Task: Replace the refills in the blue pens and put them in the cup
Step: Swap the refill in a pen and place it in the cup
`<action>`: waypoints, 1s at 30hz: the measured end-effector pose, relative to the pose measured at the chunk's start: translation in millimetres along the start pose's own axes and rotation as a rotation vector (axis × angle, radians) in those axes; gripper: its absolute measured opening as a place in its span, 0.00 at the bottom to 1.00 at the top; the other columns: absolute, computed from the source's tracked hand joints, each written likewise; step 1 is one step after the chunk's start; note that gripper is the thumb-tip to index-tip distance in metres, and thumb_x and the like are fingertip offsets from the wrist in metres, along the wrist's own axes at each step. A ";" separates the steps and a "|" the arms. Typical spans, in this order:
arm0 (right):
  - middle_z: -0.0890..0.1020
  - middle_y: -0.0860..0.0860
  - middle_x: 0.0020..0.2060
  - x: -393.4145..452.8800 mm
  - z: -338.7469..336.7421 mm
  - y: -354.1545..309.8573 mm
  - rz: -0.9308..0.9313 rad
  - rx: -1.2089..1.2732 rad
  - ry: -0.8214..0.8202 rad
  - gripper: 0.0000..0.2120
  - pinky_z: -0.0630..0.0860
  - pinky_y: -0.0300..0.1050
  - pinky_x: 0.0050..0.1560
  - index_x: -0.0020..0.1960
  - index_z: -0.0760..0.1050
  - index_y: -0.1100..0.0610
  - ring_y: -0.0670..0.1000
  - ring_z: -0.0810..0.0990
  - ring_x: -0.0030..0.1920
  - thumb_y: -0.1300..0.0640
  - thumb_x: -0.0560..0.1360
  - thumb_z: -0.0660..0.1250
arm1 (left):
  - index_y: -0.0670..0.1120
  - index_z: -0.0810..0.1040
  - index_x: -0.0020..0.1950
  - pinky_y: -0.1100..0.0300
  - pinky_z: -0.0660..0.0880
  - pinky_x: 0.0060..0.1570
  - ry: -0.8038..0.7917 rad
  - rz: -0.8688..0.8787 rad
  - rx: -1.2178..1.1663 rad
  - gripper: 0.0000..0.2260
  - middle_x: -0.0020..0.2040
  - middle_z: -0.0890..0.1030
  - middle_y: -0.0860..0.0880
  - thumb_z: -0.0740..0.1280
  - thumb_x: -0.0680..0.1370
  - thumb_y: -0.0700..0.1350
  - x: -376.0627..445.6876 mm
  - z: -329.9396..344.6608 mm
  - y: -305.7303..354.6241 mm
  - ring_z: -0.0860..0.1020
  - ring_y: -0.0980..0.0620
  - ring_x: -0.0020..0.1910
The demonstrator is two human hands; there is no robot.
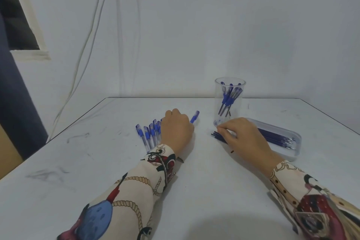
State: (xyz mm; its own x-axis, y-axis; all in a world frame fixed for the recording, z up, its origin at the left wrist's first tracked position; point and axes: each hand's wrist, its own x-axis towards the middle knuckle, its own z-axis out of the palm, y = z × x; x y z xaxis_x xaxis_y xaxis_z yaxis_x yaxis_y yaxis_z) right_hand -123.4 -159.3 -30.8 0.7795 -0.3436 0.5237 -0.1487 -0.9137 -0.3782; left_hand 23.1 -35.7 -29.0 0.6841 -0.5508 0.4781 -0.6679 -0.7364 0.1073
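Several blue pens (149, 135) lie side by side on the white table (194, 181), left of centre. My left hand (177, 129) lies over the row's right end and grips one blue pen (194, 117), whose capped end sticks out past the fingers. A clear cup (229, 99) at the back right stands with several blue pens inside. My right hand (245, 138) rests on loose dark refills (218, 136) lying on the table and pinches one near its end. A clear tray (292, 138) to the right has several more refills in it.
A wall rises just behind the table's far edge, with white cables (85, 48) hanging at the left. The table's left edge runs diagonally past a dark panel (15, 103). A small dark bit (232, 151) lies near my right wrist.
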 end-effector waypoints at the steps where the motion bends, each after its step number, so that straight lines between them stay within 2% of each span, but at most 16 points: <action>1: 0.81 0.45 0.55 0.2 0.6 1.1 0.017 0.020 -0.007 0.12 0.67 0.43 0.60 0.58 0.79 0.51 0.47 0.73 0.58 0.52 0.79 0.61 | 0.42 0.69 0.36 0.58 0.62 0.37 -0.017 0.014 -0.059 0.13 0.39 0.67 0.47 0.59 0.78 0.47 0.1 -3.4 0.8 0.67 0.49 0.40; 4: 0.74 0.47 0.65 0.5 -1.2 2.9 0.064 0.071 -0.041 0.17 0.59 0.35 0.62 0.68 0.71 0.52 0.47 0.67 0.65 0.54 0.80 0.59 | 0.43 0.70 0.44 0.57 0.67 0.35 -0.122 0.076 -0.307 0.08 0.38 0.72 0.48 0.60 0.80 0.46 -10.1 -13.6 -2.8 0.71 0.49 0.37; 6: 0.72 0.46 0.67 -0.1 -2.1 2.7 0.068 0.073 -0.085 0.18 0.57 0.35 0.63 0.70 0.69 0.51 0.47 0.66 0.67 0.54 0.80 0.60 | 0.45 0.70 0.51 0.53 0.74 0.41 -0.152 0.173 -0.425 0.03 0.41 0.76 0.49 0.59 0.80 0.43 -25.0 -19.2 -9.3 0.74 0.49 0.40; 8: 0.74 0.46 0.65 -0.3 -2.1 -0.3 0.081 0.063 -0.138 0.18 0.61 0.38 0.62 0.68 0.71 0.50 0.47 0.69 0.65 0.53 0.79 0.61 | 0.48 0.71 0.59 0.52 0.75 0.48 -0.165 0.249 -0.442 0.08 0.48 0.79 0.50 0.58 0.81 0.42 -39.1 -25.6 -14.0 0.77 0.50 0.46; 11: 0.80 0.49 0.56 0.0 -1.6 -9.2 0.057 0.066 -0.182 0.13 0.68 0.39 0.57 0.61 0.78 0.53 0.48 0.75 0.55 0.55 0.78 0.63 | 0.51 0.70 0.66 0.53 0.73 0.53 -0.159 0.308 -0.386 0.15 0.55 0.78 0.50 0.56 0.81 0.41 -52.0 -29.4 -17.5 0.76 0.50 0.53; 15: 0.80 0.44 0.47 -3.7 -0.4 -20.4 0.038 0.169 -0.209 0.10 0.69 0.39 0.54 0.55 0.81 0.52 0.45 0.76 0.50 0.55 0.78 0.64 | 0.53 0.71 0.65 0.54 0.72 0.50 -0.087 0.390 -0.338 0.14 0.52 0.77 0.52 0.59 0.80 0.49 -60.1 -26.5 -17.1 0.75 0.52 0.50; 19: 0.81 0.43 0.46 -4.3 3.1 -24.9 0.056 0.221 -0.291 0.09 0.71 0.40 0.53 0.54 0.81 0.48 0.42 0.77 0.48 0.53 0.78 0.63 | 0.52 0.74 0.60 0.51 0.73 0.42 -0.062 0.428 -0.271 0.12 0.47 0.77 0.52 0.55 0.81 0.49 -60.9 -22.0 -8.6 0.75 0.51 0.44; 24: 0.79 0.40 0.40 -5.0 -0.4 -25.7 0.064 0.223 -0.341 0.08 0.67 0.33 0.43 0.52 0.81 0.49 0.39 0.75 0.42 0.56 0.75 0.67 | 0.51 0.73 0.59 0.59 0.65 0.33 -0.007 0.494 -0.164 0.12 0.41 0.74 0.53 0.53 0.82 0.50 -63.0 -20.4 -8.2 0.72 0.53 0.37; 30: 0.82 0.46 0.45 -3.7 -3.7 -25.1 0.072 0.210 -0.345 0.09 0.70 0.34 0.48 0.53 0.82 0.52 0.42 0.77 0.45 0.57 0.75 0.67 | 0.52 0.74 0.56 0.56 0.70 0.28 0.051 0.535 -0.106 0.11 0.35 0.72 0.53 0.54 0.82 0.52 -60.8 -15.5 -7.8 0.71 0.52 0.30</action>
State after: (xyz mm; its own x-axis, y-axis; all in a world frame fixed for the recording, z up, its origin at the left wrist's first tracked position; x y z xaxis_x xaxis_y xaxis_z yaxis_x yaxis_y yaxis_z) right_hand -124.8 -135.9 -20.5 0.9354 -0.2792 0.2169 -0.1104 -0.8135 -0.5710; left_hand -17.9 9.6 -45.4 0.2272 -0.8162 0.5313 -0.9465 -0.3134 -0.0767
